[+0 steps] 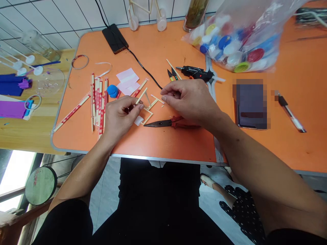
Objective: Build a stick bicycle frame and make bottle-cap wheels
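My left hand [121, 114] pinches a small frame of cut chopstick pieces [148, 117] between thumb and fingers, just above the orange table. My right hand [187, 100] is beside it, thumb and fingertips closed together; what they hold, if anything, is hidden. A short stick piece [156, 98] lies close to these fingertips. Below both hands, needle-nose pliers [160, 123] with red handles point left. A white block [139, 120] sits by the frame. Beyond my right hand lie a black glue gun [195, 72] and small scissors [173, 75].
Wrapped chopsticks [98, 98], a blue cap [112, 91] and pink paper [127, 81] lie on the left. A black cable [143, 66] crosses past a power bank [114, 38]. A bag of bottle caps [230, 44], a phone [251, 105] and a pen [291, 114] are on the right.
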`<state>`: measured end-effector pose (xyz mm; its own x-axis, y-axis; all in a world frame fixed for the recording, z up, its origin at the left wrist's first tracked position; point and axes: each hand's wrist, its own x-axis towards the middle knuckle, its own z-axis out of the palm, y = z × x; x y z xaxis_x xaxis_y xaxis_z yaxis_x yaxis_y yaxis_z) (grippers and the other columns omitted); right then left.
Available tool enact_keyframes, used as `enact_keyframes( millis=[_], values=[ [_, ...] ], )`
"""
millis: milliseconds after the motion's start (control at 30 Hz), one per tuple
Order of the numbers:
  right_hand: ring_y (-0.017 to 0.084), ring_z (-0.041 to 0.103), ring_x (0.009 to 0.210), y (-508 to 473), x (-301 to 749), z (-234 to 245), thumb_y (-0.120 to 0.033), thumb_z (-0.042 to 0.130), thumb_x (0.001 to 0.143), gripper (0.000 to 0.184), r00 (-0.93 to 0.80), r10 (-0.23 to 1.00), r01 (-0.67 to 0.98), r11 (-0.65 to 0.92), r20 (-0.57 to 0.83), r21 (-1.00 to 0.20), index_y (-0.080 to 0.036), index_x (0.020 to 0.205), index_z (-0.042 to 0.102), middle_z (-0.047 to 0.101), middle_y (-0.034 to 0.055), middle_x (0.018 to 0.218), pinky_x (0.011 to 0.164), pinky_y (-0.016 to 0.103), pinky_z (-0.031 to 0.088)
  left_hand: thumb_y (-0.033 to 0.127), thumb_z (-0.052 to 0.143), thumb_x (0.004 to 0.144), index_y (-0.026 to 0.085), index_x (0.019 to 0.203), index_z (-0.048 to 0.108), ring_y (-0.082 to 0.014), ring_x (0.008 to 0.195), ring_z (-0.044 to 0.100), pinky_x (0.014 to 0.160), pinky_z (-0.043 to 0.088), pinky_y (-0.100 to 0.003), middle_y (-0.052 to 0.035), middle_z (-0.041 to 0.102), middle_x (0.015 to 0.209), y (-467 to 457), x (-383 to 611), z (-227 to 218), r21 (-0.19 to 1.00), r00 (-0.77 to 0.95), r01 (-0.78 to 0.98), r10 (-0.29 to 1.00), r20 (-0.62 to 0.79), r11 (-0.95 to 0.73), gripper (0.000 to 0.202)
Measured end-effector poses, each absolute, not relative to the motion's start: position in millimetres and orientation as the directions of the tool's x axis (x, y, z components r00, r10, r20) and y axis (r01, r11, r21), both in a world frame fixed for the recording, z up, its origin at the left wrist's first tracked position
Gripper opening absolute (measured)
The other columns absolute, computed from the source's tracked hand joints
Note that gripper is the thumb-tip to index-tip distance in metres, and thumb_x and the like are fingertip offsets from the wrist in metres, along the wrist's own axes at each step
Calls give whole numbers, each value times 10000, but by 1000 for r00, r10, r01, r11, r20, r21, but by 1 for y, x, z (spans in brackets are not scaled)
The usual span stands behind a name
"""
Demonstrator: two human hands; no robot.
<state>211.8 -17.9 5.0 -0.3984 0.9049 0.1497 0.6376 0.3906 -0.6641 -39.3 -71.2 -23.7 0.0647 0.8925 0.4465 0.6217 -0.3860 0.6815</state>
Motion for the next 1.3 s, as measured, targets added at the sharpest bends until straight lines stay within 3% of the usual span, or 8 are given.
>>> enact_keyframes(
  millis=[367,667,900,1300],
  values=[
    [194,665,795,-18,211,4,-281,682,997,210,-401,901,613,399,167,-682,-198,1015,874,789,43,854,805,347,484,323,838,995,253,891,844,-119,616,603,585,426,-292,18,785,784,-71,-40,-24,677,79,610,882,464,-411,125],
    [179,662,769,-18,210,3,-201,708,981,188,-409,895,592,408,178,-694,-170,1015,890,794,42,843,794,330,474,217,837,962,247,895,848,-110,621,600,591,421,-288,26,780,784,-72,-40,-23,684,79,601,882,464,-413,74],
    [186,660,773,-18,210,-1,-202,706,983,188,-421,888,587,423,186,-691,-174,1017,889,799,49,848,806,345,476,355,831,1004,250,896,847,-118,624,614,588,433,-287,16,790,795,-71,-40,-24,680,74,622,894,443,-388,152],
    [205,667,822,-18,207,-5,-211,664,973,205,-451,874,584,442,180,-681,-178,994,865,782,55,857,854,355,459,382,830,1003,260,902,842,-126,624,619,580,436,-301,17,781,791,-70,-40,-26,676,64,630,893,445,-382,159]
  ],
)
